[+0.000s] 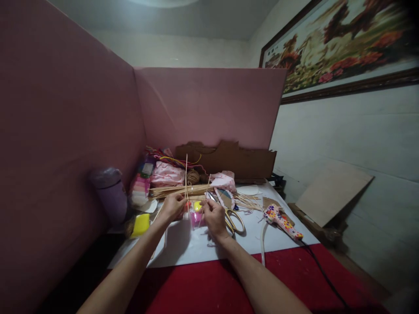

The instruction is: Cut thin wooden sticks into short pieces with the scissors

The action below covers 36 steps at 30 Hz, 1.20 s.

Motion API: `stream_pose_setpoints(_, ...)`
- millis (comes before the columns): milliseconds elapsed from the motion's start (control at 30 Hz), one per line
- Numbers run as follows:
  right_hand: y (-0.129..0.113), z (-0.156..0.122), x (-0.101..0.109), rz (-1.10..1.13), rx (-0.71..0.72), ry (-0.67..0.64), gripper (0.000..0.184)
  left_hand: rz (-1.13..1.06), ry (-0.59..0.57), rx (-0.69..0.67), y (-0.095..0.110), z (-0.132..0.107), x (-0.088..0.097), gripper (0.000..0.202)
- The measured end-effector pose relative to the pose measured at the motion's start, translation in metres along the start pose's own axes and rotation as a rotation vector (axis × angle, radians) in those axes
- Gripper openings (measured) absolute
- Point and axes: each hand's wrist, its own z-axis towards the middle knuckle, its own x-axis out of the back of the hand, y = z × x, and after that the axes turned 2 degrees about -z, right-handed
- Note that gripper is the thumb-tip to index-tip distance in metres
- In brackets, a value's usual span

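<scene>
Centre frame, slim tan wooden sticks are pinched upright by the left hand, likely for control, another stick by the right hand.

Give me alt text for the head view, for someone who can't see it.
A person's bare left hand holds slim, pale wooden sticks upright over a white sheet, while the bare right hand appears to pinch another stick. Gold-handled metal scissors lie beside the right hand, with a pale floral glue gun farther right. Behind lies a bundle of pale sticks.
</scene>
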Motion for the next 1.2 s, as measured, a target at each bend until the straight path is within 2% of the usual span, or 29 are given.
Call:
stream_pose_setpoints(167, -0.007, 0.000, 0.002, 0.185, -0.016, -0.138, 0.032, -0.584, -0.113, -0.169, 0.001, -0.013, 0.002, 0.032)
stream_pose_setpoints(333, -0.006, -0.005, -0.003, 0.172, -0.042, -0.191, 0.031, -0.759, -0.221, -0.153, -0.005, -0.025, -0.004, 0.034)
stream_pose_setpoints(400, -0.004, -0.006, -0.004, 0.170, -0.049, -0.205, 0.030, -0.779, -0.261, -0.139, -0.006, -0.028, -0.005, 0.034)
stream_pose_setpoints(533, -0.001, -0.007, -0.005, 0.130, -0.037, -0.225, 0.028, -0.755, -0.258, -0.150, -0.008, -0.031, -0.007, 0.034)
stream_pose_setpoints(900, 0.007, -0.005, -0.002, -0.075, 0.047, -0.186, 0.025, -0.685, -0.331, -0.137, -0.009, -0.032, -0.009, 0.031)
stream_pose_setpoints(1067, 0.007, -0.006, -0.002, -0.037, -0.004, -0.256, 0.024, -0.651, -0.309, -0.146, -0.014, -0.036, -0.013, 0.030)
stream_pose_setpoints(1200, 0.009, -0.006, 0.000, -0.002, 0.032, -0.295, 0.023, -0.628, -0.278, -0.203, -0.020, -0.037, -0.015, 0.027)
